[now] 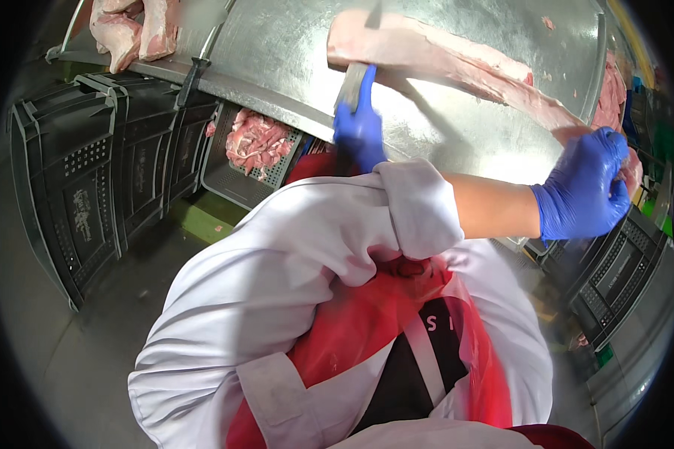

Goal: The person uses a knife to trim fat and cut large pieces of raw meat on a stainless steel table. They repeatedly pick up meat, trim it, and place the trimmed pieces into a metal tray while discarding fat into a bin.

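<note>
A long slab of meat (427, 49) with pale fat lies across the metal table, tapering toward the right. My arms are crossed, the left over the right. My left hand (582, 183), in a blue glove, is closed at the slab's narrow right end. My right hand (361, 135), also blue-gloved and blurred by motion, grips a knife (350, 88) near the slab's wide left end, one finger stretched along the blade. Part of the blade seems covered by the meat. My left sleeve hides the right wrist.
On the metal table (277, 56), more meat pieces (135, 30) lie at far left. A black-handled tool (193, 81) rests over its edge. Below stand black crates (64, 179) and a crate of meat trimmings (256, 142). Further meat (610, 90) and another black crate (617, 277) are at right.
</note>
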A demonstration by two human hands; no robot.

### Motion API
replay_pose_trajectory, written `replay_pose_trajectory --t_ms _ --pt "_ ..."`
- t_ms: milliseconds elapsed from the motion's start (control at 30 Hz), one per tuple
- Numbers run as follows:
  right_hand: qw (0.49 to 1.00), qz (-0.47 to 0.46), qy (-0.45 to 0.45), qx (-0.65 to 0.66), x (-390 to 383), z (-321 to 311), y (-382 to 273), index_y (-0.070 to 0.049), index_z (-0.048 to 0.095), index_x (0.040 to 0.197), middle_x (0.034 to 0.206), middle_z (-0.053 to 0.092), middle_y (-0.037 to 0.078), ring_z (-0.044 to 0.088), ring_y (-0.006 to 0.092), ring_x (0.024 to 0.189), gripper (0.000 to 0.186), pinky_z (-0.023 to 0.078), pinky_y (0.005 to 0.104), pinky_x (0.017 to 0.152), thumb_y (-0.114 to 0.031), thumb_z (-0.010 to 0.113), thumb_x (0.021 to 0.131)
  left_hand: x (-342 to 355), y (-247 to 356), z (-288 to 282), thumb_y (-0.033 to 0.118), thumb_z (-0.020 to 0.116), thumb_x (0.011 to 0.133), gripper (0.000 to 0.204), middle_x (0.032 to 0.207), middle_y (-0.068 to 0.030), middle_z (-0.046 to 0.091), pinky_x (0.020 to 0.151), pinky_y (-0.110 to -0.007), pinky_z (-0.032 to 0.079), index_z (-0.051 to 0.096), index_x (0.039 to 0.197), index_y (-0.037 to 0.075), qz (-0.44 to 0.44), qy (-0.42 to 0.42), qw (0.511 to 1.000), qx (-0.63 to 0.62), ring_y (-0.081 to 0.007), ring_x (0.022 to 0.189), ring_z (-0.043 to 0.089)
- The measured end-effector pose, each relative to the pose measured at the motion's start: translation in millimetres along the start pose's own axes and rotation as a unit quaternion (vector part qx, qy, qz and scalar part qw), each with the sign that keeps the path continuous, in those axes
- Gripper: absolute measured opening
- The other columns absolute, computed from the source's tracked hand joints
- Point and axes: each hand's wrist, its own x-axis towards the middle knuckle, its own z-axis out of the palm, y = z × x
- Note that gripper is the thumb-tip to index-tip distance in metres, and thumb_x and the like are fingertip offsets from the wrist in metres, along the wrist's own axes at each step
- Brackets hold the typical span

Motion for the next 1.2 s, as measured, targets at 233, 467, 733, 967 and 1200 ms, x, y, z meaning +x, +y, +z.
replay_pose_trajectory --t_ms 233,467,733,967,1200 --pt "0.995 0.002 0.014 0.097 39.2 17.1 -22.3 -0.006 0.018 0.158 0.077 0.061 0.01 0.06 0.0182 0.057 0.068 0.051 0.0333 0.051 -0.014 0.049 0.098 -4.7 23.4 -1.1 -0.003 0.058 0.07 0.011 0.072 -0.0139 0.06 0.058 -0.038 0.047 0.05 0.077 0.001 -0.01 -0.026 0.996 -0.082 -0.0307 0.066 0.062" --pt "0.965 0.036 -0.016 0.258 81.7 15.5 -45.3 -0.001 0.047 0.096 0.068 0.056 0.007 0.056 0.0166 0.052 0.008 0.049 0.0336 0.047 -0.008 0.053 0.096 10.4 37.0 36.1 -0.004 0.058 0.072 0.011 0.069 -0.0112 0.06 0.058 -0.035 0.046 0.051 0.077 0.002 0.015 -0.072 0.983 -0.17 -0.0249 0.064 0.062" --pt "0.941 -0.297 -0.156 -0.037 12.4 30.2 59.7 -0.015 0.037 0.155 0.093 0.066 0.015 0.066 0.0229 0.074 0.064 0.054 0.0369 0.064 -0.015 0.058 0.095 58.8 69.7 39.6 0.005 0.064 0.081 0.009 0.072 -0.0063 0.06 0.061 -0.033 0.047 0.056 0.084 0.005 0.14 -0.108 0.979 -0.102 -0.0189 0.068 0.061" --pt "0.947 -0.04 -0.255 -0.189 -119.5 -273.7 39.5 -0.007 0.048 0.141 0.095 0.071 0.017 0.067 0.0298 0.083 0.057 0.053 0.0443 0.08 -0.03 0.063 0.091 68.2 44.6 -106.3 0.014 0.068 0.094 0.011 0.082 -0.0021 0.062 0.065 -0.028 0.049 0.065 0.098 0.005 -0.032 -0.171 0.978 0.115 -0.0121 0.073 0.06" --pt "0.976 0.161 -0.011 0.144 -306.4 -441.6 130.3 -0.006 0.034 0.152 0.086 0.061 0.008 0.056 0.0116 0.058 0.059 0.047 0.0251 0.051 -0.008 0.058 0.099 -38.3 -99.9 -267.2 0.022 0.071 0.086 0.038 0.115 -0.0225 0.061 0.09 -0.044 0.049 0.059 0.114 -0.001 -0.015 -0.405 0.695 0.594 -0.0347 0.106 0.06"
